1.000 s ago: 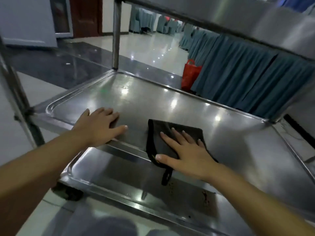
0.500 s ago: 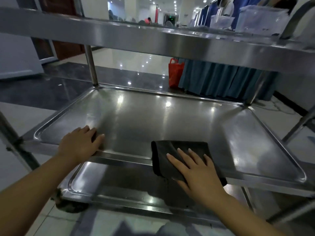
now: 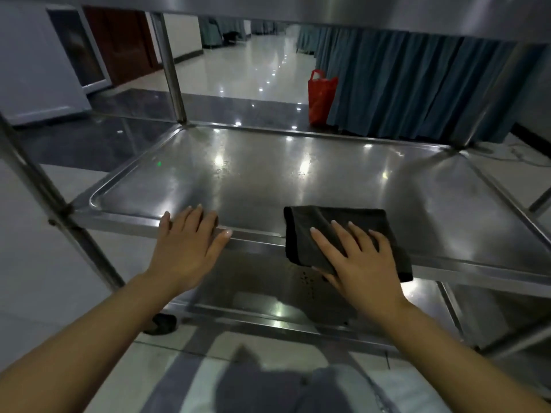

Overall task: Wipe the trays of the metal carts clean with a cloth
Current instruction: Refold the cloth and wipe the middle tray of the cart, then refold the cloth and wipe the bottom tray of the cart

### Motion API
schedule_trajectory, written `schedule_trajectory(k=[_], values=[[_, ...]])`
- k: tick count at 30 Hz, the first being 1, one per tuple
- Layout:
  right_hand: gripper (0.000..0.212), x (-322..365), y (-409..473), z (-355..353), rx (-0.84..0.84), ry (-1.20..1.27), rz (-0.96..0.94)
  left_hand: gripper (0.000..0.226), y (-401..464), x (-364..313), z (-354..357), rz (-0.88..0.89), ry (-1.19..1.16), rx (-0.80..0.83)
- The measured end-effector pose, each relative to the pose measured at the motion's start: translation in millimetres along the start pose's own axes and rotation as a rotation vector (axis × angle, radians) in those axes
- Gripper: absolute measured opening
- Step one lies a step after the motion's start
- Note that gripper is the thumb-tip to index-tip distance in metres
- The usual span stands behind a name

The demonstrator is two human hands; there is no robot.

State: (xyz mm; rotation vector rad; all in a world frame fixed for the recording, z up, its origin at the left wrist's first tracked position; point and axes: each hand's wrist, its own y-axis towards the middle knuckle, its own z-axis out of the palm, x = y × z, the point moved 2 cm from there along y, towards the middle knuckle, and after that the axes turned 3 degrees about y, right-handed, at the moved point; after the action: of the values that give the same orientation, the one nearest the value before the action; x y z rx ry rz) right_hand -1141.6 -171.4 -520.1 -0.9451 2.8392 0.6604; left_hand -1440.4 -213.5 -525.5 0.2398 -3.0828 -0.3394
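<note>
A steel cart stands in front of me, and its middle tray (image 3: pixel 298 180) is a shiny rectangle with a raised rim. A dark folded cloth (image 3: pixel 328 225) lies at the tray's near edge, right of centre, and part of it hangs over the rim. My right hand (image 3: pixel 360 263) presses flat on the cloth with fingers spread and straight. My left hand (image 3: pixel 187 242) rests flat on the near rim to the left, fingers straight, holding nothing. The lower tray (image 3: pixel 268 293) shows below with dark specks on it.
The top tray's underside (image 3: pixel 298 10) runs across the top of the view. Cart posts (image 3: pixel 171 70) rise at the corners. A red bag (image 3: pixel 320 96) sits on the floor by blue curtains (image 3: pixel 417 84). A caster (image 3: pixel 161 323) is at the lower left.
My right hand and the cloth have slid right along the near edge of the middle tray. My left hand stayed on the near rim. My view has dropped lower under the top tray.
</note>
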Motion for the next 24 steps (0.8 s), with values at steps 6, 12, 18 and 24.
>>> schedule_trajectory(k=[6,12,18,24], values=[[0.071,-3,-7,-19,-0.127,0.061,-0.193,0.066,-22,11,-16,0.129,-0.473,0.056],[0.051,40,-47,-18,-0.255,0.157,-0.421,0.031,-53,-12,-36,0.371,-0.778,0.034],[0.061,90,-62,64,0.287,0.05,-0.371,0.053,-47,-3,51,0.467,-0.142,0.288],[0.041,80,-83,130,0.602,0.412,0.169,0.063,-27,23,133,0.359,0.047,0.501]])
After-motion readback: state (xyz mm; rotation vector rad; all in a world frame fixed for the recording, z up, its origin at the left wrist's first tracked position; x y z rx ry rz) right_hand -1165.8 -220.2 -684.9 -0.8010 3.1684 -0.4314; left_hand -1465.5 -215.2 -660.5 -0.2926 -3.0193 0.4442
